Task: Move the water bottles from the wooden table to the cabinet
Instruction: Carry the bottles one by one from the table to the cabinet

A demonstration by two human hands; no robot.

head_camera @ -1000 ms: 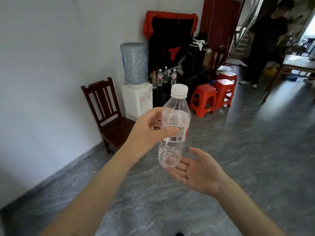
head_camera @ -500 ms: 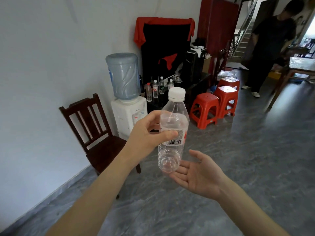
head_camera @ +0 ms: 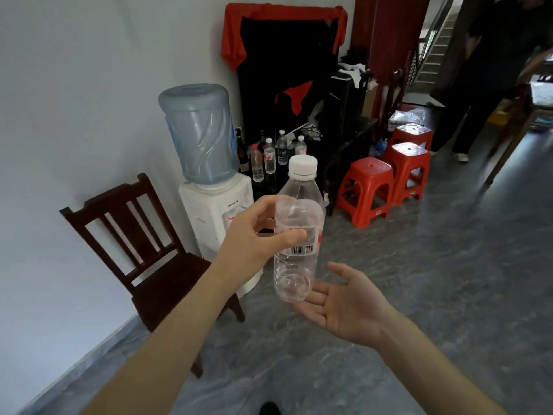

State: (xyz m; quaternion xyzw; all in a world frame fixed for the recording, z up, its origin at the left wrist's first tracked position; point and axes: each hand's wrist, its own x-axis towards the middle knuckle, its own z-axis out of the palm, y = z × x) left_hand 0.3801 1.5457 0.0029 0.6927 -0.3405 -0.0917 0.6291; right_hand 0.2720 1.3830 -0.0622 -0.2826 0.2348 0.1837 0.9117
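Left hand grips the upright clear water bottle; right hand lies open, palm up, at five o'clock beneath it.

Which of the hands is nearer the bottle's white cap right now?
Left. The left hand grips the bottle around its upper body, just below the white cap. The right hand is open, palm up, under the bottle's base.

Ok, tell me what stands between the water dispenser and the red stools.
In the head view, a low dark cabinet fills that stretch between the water dispenser and red stools, with several small bottles on its near end. The held bottle partly hides it.
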